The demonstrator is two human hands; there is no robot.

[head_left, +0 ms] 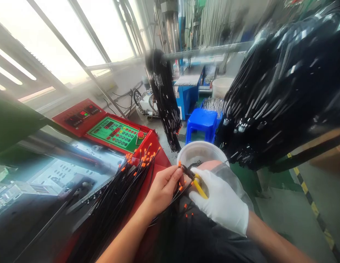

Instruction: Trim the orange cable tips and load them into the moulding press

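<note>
My left hand (165,188), bare, pinches a black cable near its orange tip (180,164). In a white glove, my right hand (221,199) is closed around yellow-handled pliers (200,190). The dark jaws of the pliers are right beside the orange tip; whether they touch it I cannot tell. More orange-tipped cables (181,188) run below my left fingers, and a few loose orange tips (185,206) show against the dark cloth on my lap. To the left lies a thick bundle of black cables (112,204) with orange ends.
A white bucket (183,150) stands just beyond my hands, with dark bits inside. Behind it is a blue stool (201,122). A red machine with a green control panel (115,133) is at the left. Black cable bundles hang at the centre (163,95) and right (282,91).
</note>
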